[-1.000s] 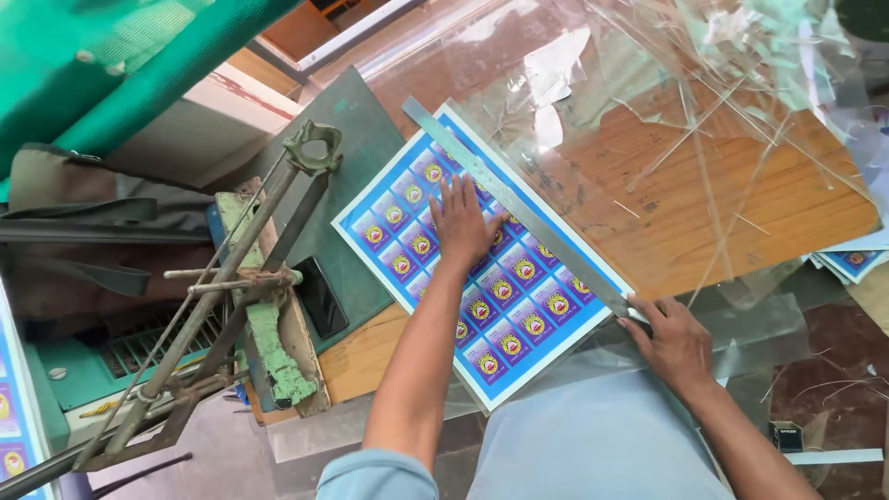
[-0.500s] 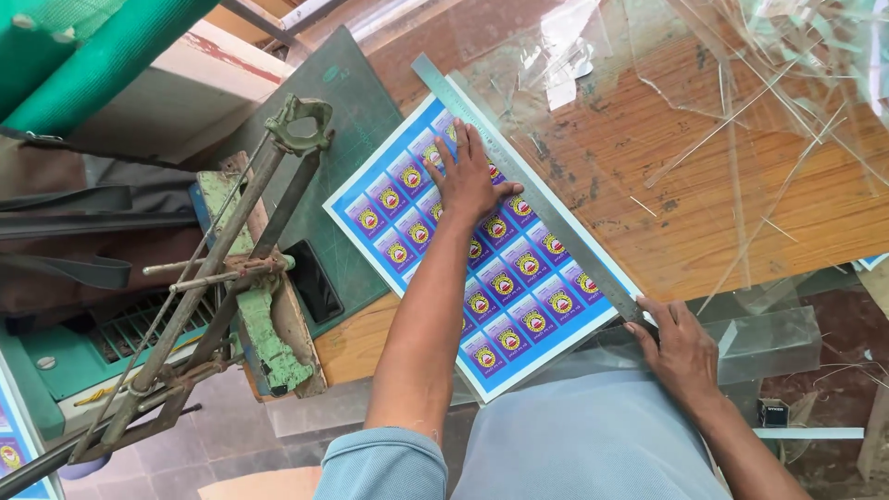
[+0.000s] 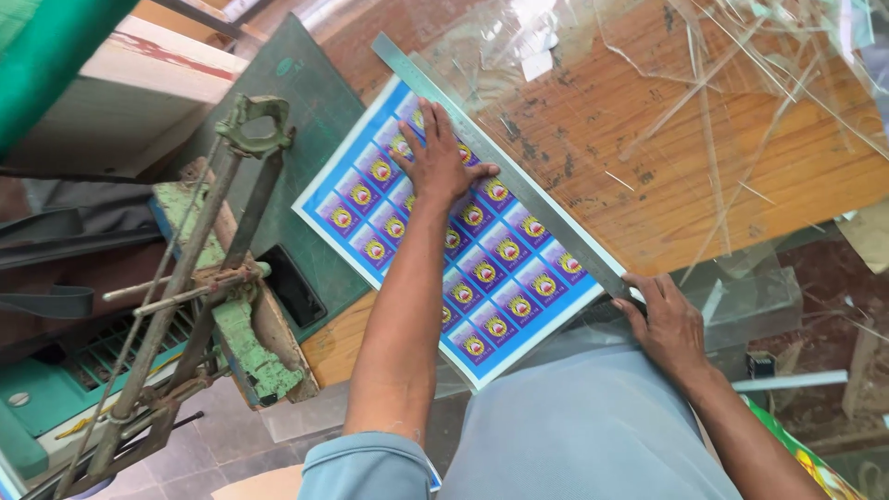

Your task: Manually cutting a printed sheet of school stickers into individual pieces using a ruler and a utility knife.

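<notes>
A blue printed sheet (image 3: pixel 519 278) with rows of round yellow-and-red labels lies on a dark green cutting mat (image 3: pixel 306 111) over a wooden table. A long metal ruler (image 3: pixel 546 208) runs along the sheet's right edge. My left hand (image 3: pixel 435 153) presses flat, fingers spread, on the upper part of the sheet beside the ruler. My right hand (image 3: pixel 667 319) rests at the ruler's near end, fingers curled at the table's edge; I cannot tell whether it holds a tool.
Thin clear plastic sheets and offcut strips (image 3: pixel 704 83) litter the wooden tabletop (image 3: pixel 778 185) at right. A rusty green lever cutter (image 3: pixel 222 278) stands left of the mat. A green machine (image 3: pixel 37 407) sits at lower left.
The view has tilted and drawn closer. My left hand stays pressed on the sheet, and my right hand stays at the ruler's near end.
</notes>
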